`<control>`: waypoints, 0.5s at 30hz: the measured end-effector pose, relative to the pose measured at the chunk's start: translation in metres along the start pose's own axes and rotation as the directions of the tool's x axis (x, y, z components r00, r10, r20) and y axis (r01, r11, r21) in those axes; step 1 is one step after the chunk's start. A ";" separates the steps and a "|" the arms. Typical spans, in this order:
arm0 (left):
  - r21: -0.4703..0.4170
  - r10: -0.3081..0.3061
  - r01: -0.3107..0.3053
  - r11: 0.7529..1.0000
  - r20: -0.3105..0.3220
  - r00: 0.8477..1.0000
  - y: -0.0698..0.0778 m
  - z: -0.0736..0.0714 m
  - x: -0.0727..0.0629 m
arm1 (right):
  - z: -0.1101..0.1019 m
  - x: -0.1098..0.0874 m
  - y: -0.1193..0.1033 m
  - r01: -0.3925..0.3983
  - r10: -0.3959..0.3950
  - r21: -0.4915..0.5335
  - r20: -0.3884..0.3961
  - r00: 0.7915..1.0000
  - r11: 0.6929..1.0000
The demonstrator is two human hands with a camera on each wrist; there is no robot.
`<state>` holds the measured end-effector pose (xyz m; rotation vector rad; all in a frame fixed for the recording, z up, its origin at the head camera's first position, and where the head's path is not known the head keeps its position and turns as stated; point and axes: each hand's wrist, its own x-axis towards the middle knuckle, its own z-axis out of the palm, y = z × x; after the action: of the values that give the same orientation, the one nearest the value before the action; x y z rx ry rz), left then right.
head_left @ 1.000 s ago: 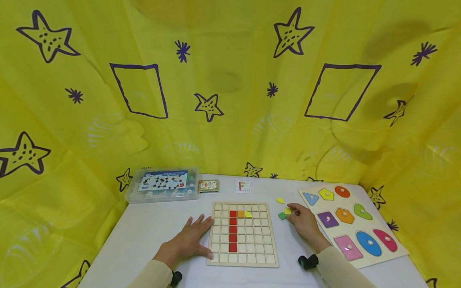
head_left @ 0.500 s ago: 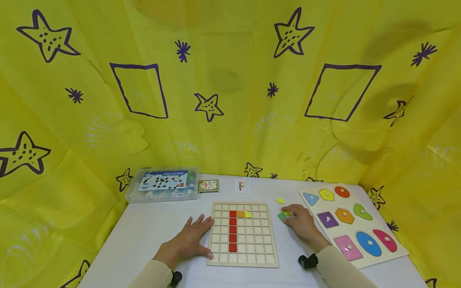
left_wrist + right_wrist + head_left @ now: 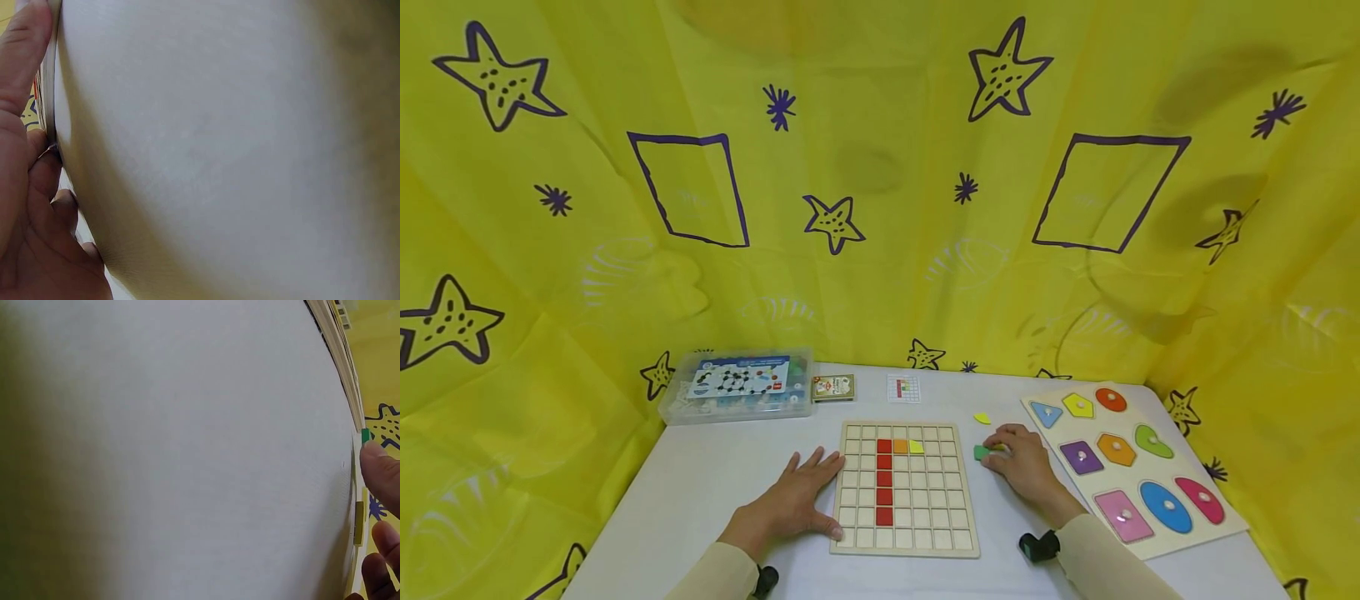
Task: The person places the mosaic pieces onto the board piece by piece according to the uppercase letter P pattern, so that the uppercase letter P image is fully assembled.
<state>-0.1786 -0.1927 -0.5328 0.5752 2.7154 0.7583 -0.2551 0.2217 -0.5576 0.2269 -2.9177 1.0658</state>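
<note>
A wooden grid board [image 3: 936, 552] lies on the white table. In it stand a column of several red tiles [image 3: 884, 478], an orange tile [image 3: 900, 447] and a yellow tile with one rounded corner [image 3: 916, 447]. My left hand [image 3: 797, 502] rests with spread fingers along the board's left edge, thumb at the near corner. Right of the board, my right hand [image 3: 1026, 468] pinches a green tile [image 3: 981, 452]; in the right wrist view the thumb touches that green tile [image 3: 365, 435]. Partly hidden beneath the hand is a yellow tile [image 3: 359, 523]. Another yellow piece [image 3: 982, 418] lies just beyond.
A knobbed shape puzzle board [image 3: 1195, 454] lies at the right. Behind the grid board are a small pattern card [image 3: 904, 388], a card box [image 3: 833, 387] and a clear plastic case [image 3: 737, 410]. A yellow curtain [image 3: 880, 283] hangs behind the table.
My right hand has let go of the yellow tile, shifted slightly left and taken hold of the green tile, which has moved a little left. The left hand has stayed in place.
</note>
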 end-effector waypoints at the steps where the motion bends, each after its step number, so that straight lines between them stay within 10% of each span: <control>1: 0.000 0.000 0.000 1.000 0.000 1.000 0.000 0.000 0.000 | 0.000 0.000 0.000 0.006 -0.006 0.003 -0.006 1.000 1.000; 15: -0.013 0.004 -0.003 1.000 0.003 1.000 0.000 -0.001 -0.001 | -0.003 -0.003 -0.013 -0.082 0.107 0.240 -0.089 0.990 0.967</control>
<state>-0.1781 -0.1934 -0.5315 0.5779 2.7056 0.7744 -0.2501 0.2137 -0.5472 0.0360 -2.7337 1.3964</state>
